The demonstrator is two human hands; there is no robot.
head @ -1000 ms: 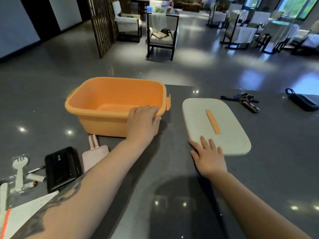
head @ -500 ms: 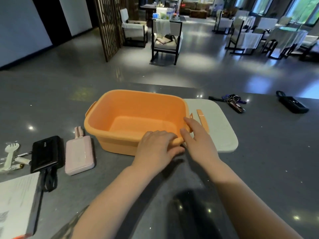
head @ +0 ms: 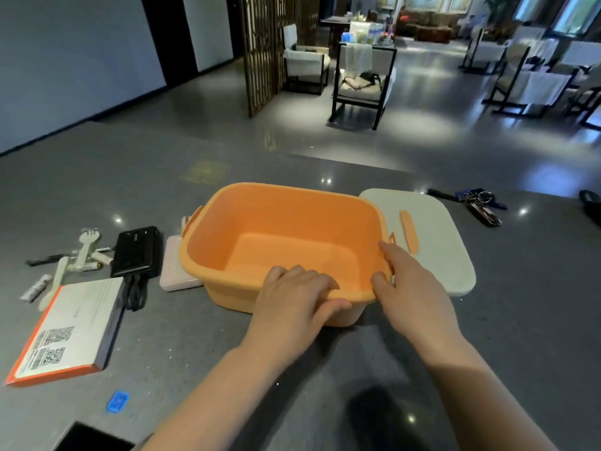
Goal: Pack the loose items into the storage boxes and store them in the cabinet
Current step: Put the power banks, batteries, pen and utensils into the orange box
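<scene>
An empty orange storage box point(head: 250, 209) stands open on the grey counter. My left hand point(head: 296, 299) grips its near rim, fingers curled over the edge. My right hand point(head: 411, 286) holds the box's near right corner by the side latch. The pale grey lid point(head: 435, 255) with an orange strip handle lies flat to the right, partly under the box. Left of the box lie a pink power bank point(head: 174, 275), a black power bank point(head: 138, 250) with a cable, a white fork point(head: 85, 247), small tubes and a white-and-orange book point(head: 70, 328).
A bunch of keys point(head: 481, 205) and a black pouch point(head: 591, 201) lie at the counter's far right. A small blue item point(head: 117, 401) sits near the front left. Beyond the counter are chairs and tables on a glossy floor.
The box has slid right, up against the lid and partly over it. My right hand left the lid and took the box's right corner. The view shifted, showing more items at left.
</scene>
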